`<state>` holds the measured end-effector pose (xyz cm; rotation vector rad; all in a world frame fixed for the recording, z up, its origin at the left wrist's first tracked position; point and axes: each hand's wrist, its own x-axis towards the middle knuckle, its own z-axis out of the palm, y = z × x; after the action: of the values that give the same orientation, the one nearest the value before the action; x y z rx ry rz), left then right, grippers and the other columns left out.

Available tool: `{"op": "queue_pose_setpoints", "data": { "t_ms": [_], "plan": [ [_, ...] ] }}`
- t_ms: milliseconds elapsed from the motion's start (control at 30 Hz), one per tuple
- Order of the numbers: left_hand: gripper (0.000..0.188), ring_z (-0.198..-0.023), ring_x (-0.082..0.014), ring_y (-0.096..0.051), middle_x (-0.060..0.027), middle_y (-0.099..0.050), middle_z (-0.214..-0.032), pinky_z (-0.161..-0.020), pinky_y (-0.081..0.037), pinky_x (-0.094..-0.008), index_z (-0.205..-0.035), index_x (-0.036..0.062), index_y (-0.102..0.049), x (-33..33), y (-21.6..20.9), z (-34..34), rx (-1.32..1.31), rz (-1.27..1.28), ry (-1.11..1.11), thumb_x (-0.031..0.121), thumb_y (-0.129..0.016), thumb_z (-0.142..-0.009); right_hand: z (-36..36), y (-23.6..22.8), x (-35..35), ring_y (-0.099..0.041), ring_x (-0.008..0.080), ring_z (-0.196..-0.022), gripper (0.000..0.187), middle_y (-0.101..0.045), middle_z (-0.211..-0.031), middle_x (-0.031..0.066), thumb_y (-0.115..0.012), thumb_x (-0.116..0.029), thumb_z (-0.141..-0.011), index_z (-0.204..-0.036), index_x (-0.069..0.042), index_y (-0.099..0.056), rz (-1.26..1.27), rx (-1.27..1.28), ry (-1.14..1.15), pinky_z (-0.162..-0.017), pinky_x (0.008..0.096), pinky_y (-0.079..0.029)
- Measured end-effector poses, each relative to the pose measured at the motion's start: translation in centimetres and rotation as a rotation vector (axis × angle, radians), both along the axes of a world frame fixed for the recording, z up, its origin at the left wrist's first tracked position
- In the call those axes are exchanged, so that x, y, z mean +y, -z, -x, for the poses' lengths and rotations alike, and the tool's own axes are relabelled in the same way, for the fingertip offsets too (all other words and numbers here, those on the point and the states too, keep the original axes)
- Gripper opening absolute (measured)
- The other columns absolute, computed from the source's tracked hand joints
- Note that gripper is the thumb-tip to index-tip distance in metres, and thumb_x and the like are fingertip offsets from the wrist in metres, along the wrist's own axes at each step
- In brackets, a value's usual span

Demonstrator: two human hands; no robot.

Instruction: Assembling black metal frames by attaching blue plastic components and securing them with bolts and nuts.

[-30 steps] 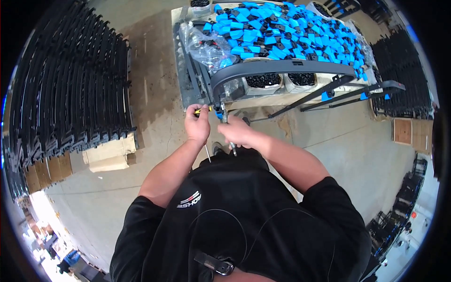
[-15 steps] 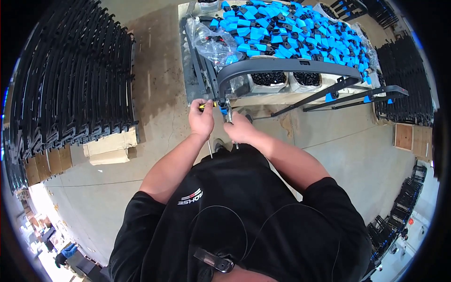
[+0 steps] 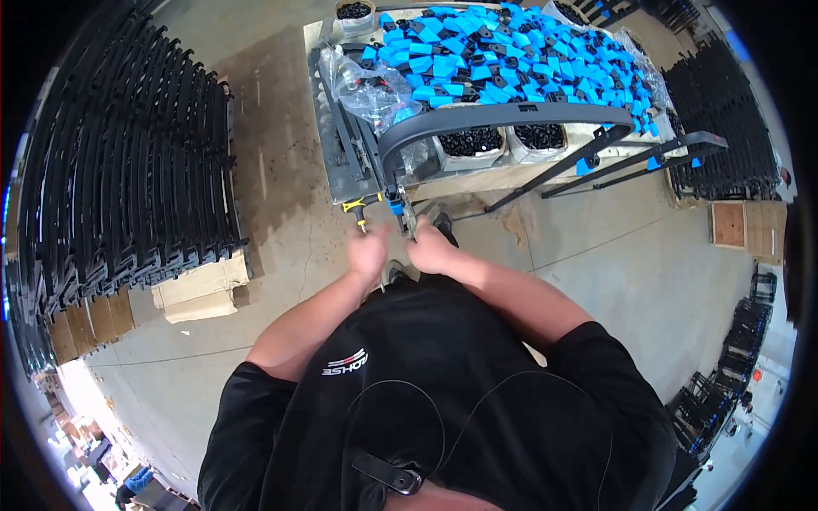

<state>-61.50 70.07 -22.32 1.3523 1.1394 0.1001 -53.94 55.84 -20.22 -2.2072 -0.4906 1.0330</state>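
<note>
Standing at far left, one row of black frames is packed tightly. At the far-left corner of the surface sits one tub of black parts, with one clear bag near the left edge. Off the near-left corner, the left hand is blurred but seems closed around the shaft of one yellow-and-black T-handle, grip end uppermost. Just right of it, one blue clip sits at the lower left end of one curved bar. One metal tool lies beside the clip, gripped by the right hand. Two more tubs stand along the near edge; blue-and-black caps, too many to count, are heaped behind them. Three blue pieces sit on the dark rails at right.
</note>
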Motion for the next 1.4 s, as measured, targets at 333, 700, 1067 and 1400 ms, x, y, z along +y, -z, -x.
{"op": "queue_pose_setpoints", "data": {
  "t_ms": [333, 700, 1067, 1400],
  "plan": [
    [0.024, -0.070, -0.0228, -0.067, -0.0099, -0.069, -0.077, -0.072, -0.053, -0.0363, -0.087, 0.0021, -0.067, -0.4, 2.4, -0.7, -0.011, -0.428, 0.203, 0.026, -0.070, -0.083, 0.3, -1.4, 0.2, -0.063, 0.0459, -0.113, 0.056, -0.063, -0.115, 0.0364, -0.062, -0.027, -0.091, -0.125, 0.014, -0.044, 0.034, 0.029, 0.028, -0.097, 0.0469, -0.050],
    [0.027, -0.049, -0.0076, -0.041, 0.0042, -0.047, -0.065, -0.044, -0.033, -0.0267, -0.086, 0.0141, -0.054, 1.5, -2.1, -3.0, -0.134, 0.184, -0.027, 0.025, -0.080, -0.084, -3.3, 1.9, -5.2, -0.056, 0.0140, -0.064, 0.013, -0.055, -0.079, 0.0019, -0.057, -0.018, -0.102, -0.103, -0.005, -0.054, -0.519, 0.355, 0.894, -0.056, 0.0296, -0.050],
    [0.019, -0.075, -0.0111, -0.053, -0.0030, -0.057, -0.079, -0.069, -0.046, -0.0297, -0.098, 0.0020, -0.062, -3.1, -4.9, 0.7, -0.340, -0.312, 0.282, 0.021, -0.061, -0.100, -4.6, 0.4, -19.8, -0.061, 0.0178, -0.077, 0.052, -0.061, -0.084, 0.0040, -0.069, -0.044, -0.092, -0.123, -0.003, -0.060, -0.165, 0.162, 0.454, -0.070, 0.0315, -0.051],
    [0.021, -0.077, -0.0239, -0.070, -0.0173, -0.070, -0.083, -0.074, -0.055, -0.0376, -0.105, -0.0038, -0.057, -23.2, -15.1, -14.2, -0.377, -0.515, 0.923, 0.017, -0.056, -0.100, -14.7, -7.7, -22.2, -0.057, 0.0085, -0.063, 0.041, -0.063, -0.081, 0.0005, -0.059, -0.047, -0.100, -0.106, -0.007, -0.067, -0.689, 0.453, 0.532, -0.052, 0.0269, -0.043]
  ]
}}
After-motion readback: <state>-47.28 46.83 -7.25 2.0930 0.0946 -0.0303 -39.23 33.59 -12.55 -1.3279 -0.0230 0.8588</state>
